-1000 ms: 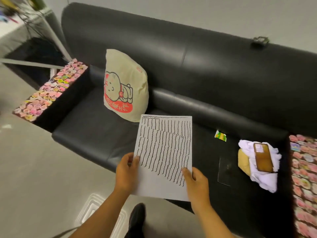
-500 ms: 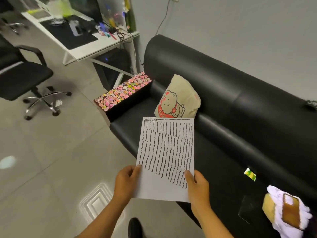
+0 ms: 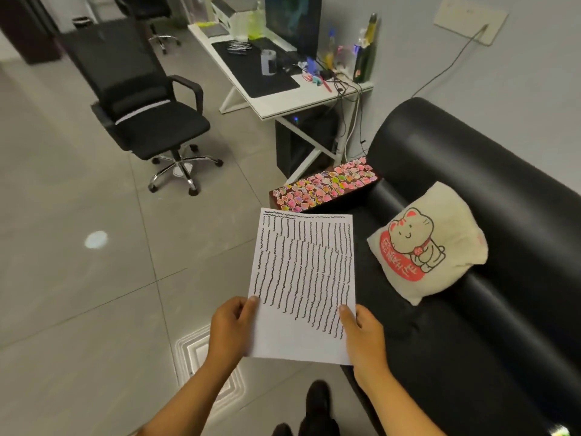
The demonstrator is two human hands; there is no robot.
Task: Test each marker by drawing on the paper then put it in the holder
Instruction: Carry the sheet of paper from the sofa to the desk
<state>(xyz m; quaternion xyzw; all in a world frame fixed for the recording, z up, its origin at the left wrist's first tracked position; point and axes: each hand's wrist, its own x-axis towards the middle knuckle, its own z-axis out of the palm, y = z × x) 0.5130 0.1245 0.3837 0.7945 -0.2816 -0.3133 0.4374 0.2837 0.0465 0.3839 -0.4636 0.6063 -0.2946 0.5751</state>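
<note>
In the head view, the paper (image 3: 303,286) is held up above the floor beside the sofa (image 3: 471,309), pinched at its lower corners by the left hand (image 3: 231,327) and the right hand (image 3: 364,333). It is nearly filled with wavy lines, so testing seems far along. What may be the markers (image 3: 238,45) and holder (image 3: 268,62) lie on the distant tabletop (image 3: 283,99).

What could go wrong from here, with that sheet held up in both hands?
The paper is already nearly covered in wavy black lines, so new test strokes may have little blank room. Both the left hand and right hand pinch only its bottom edge, so it could flop or crease. The white desk looks cluttered near its far end.
</note>
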